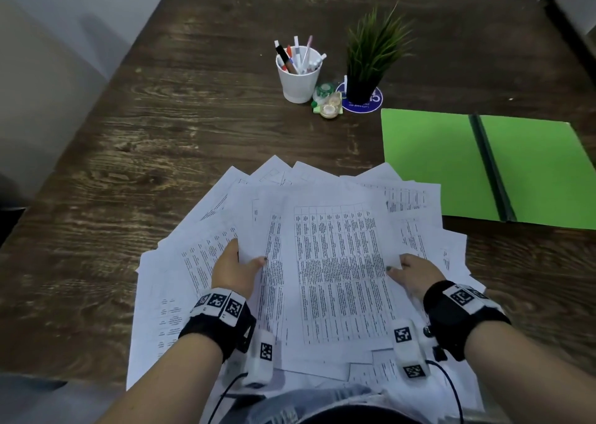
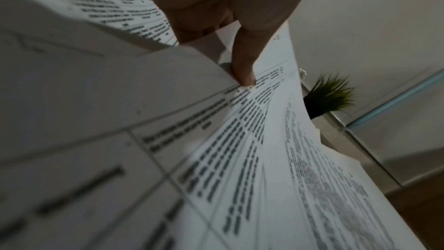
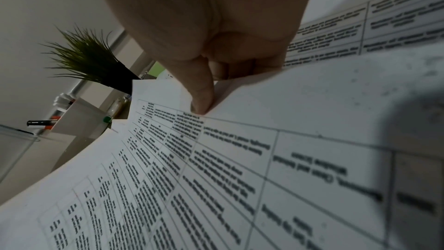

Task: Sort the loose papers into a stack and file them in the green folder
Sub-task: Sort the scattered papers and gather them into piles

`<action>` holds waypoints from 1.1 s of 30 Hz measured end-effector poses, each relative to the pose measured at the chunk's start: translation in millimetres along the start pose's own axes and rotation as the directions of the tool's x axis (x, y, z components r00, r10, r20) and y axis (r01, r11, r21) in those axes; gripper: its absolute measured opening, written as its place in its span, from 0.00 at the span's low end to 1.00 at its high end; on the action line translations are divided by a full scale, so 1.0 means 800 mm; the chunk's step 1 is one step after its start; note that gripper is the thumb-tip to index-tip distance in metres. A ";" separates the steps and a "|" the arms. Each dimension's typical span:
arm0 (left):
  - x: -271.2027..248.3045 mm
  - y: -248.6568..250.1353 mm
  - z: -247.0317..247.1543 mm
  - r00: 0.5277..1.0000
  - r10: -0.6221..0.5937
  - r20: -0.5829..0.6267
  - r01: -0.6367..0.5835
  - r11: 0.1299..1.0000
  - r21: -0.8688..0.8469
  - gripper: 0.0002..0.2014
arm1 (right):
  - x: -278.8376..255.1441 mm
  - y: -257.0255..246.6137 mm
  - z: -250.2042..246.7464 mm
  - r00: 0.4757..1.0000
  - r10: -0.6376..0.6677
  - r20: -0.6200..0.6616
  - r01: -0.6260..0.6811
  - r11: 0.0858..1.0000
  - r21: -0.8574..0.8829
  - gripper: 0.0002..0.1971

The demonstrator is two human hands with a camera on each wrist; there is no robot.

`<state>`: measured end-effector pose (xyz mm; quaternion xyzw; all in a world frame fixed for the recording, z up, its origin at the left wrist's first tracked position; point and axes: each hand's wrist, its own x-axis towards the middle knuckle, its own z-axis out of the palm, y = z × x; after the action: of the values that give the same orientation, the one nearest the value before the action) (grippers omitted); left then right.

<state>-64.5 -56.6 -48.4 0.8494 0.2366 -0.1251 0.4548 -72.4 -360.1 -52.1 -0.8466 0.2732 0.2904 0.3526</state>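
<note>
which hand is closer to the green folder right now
Right. The right hand pinches the papers at their right edge, just below the green folder's near corner. The left hand grips their left side, across the pile from the folder.

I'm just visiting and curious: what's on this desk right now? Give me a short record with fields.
Papers: printed sheets fanned loosely, not yet squared
Left hand: left hand grips the sheets' left side
Right hand: right hand grips their right side
Folder: green folder lies open and empty, to the right of the papers
Other items: white pen cup, potted plant
Surface: dark wooden table
</note>
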 end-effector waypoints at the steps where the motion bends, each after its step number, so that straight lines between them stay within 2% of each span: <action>1: -0.001 0.003 -0.001 1.000 0.003 -0.011 -0.003 1.000 -0.014 0.12 | -0.001 -0.001 -0.001 1.000 -0.002 -0.002 0.002 1.000 0.005 0.20; 3: -0.001 0.008 -0.007 1.000 0.009 -0.029 -0.010 1.000 -0.028 0.07 | -0.003 -0.004 -0.003 1.000 -0.014 0.001 0.014 1.000 0.018 0.15; 7: 0.008 0.005 -0.016 1.000 0.008 0.023 -0.008 1.000 0.012 0.08 | -0.015 -0.018 -0.002 0.998 -0.056 -0.005 0.056 0.982 0.179 0.16; 9: 0.007 0.007 -0.016 0.999 0.000 0.037 0.000 1.000 -0.005 0.09 | -0.021 -0.029 0.002 0.998 -0.068 0.004 0.065 0.972 0.227 0.11; 10: 0.007 0.006 -0.015 0.999 -0.011 0.042 0.012 1.000 -0.022 0.10 | -0.022 -0.034 0.006 0.997 -0.080 0.013 0.074 0.966 0.246 0.13; 14: 0.001 0.007 -0.010 0.998 0.002 0.070 0.009 0.988 -0.155 0.09 | -0.029 -0.055 0.026 0.999 -0.037 0.021 0.028 0.937 0.348 0.18; 18: -0.005 0.014 -0.012 0.992 -0.062 0.106 0.097 0.924 -0.370 0.09 | -0.040 -0.069 0.038 1.000 -0.006 -0.016 0.010 0.963 0.268 0.21; 19: -0.006 0.016 -0.013 0.990 -0.081 0.112 0.120 0.902 -0.415 0.12 | -0.042 -0.070 0.040 1.000 -0.004 -0.020 0.009 0.962 0.275 0.22; 21: -0.004 0.013 -0.012 0.984 -0.113 0.141 0.167 0.870 -0.463 0.26 | -0.045 -0.074 0.045 1.000 -0.015 -0.027 0.022 0.957 0.290 0.22; 22: -0.006 0.012 -0.013 0.984 -0.104 0.145 0.161 0.872 -0.463 0.26 | -0.047 -0.075 0.047 0.999 -0.024 -0.032 0.032 0.954 0.299 0.23; 24: -0.006 0.011 -0.013 0.992 -0.012 0.122 0.059 0.919 -0.389 0.15 | -0.049 -0.077 0.052 0.999 -0.040 -0.028 0.047 0.944 0.326 0.25; 25: -0.008 0.011 -0.013 0.991 0.032 0.133 0.015 0.939 -0.344 0.13 | -0.050 -0.078 0.053 0.999 -0.051 -0.019 0.054 0.940 0.337 0.26; 28: -0.007 0.010 -0.014 0.982 0.081 0.172 -0.026 0.953 -0.302 0.16 | -0.055 -0.080 0.054 0.997 -0.081 0.013 0.073 0.947 0.314 0.28; 31: -0.005 0.007 -0.014 0.971 0.118 0.206 -0.044 0.942 -0.334 0.15 | -0.056 -0.074 0.052 0.997 -0.079 -0.001 0.077 0.969 0.235 0.21; 33: -0.005 0.008 -0.017 0.961 0.151 0.233 -0.083 0.957 -0.278 0.12 | -0.053 -0.067 0.050 0.997 -0.068 -0.047 0.076 0.976 0.202 0.16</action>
<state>-64.7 -49.0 -34.6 0.7707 0.1406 -0.1716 0.5973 -77.7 -287.0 -22.9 -0.8210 0.2778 0.2311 0.4421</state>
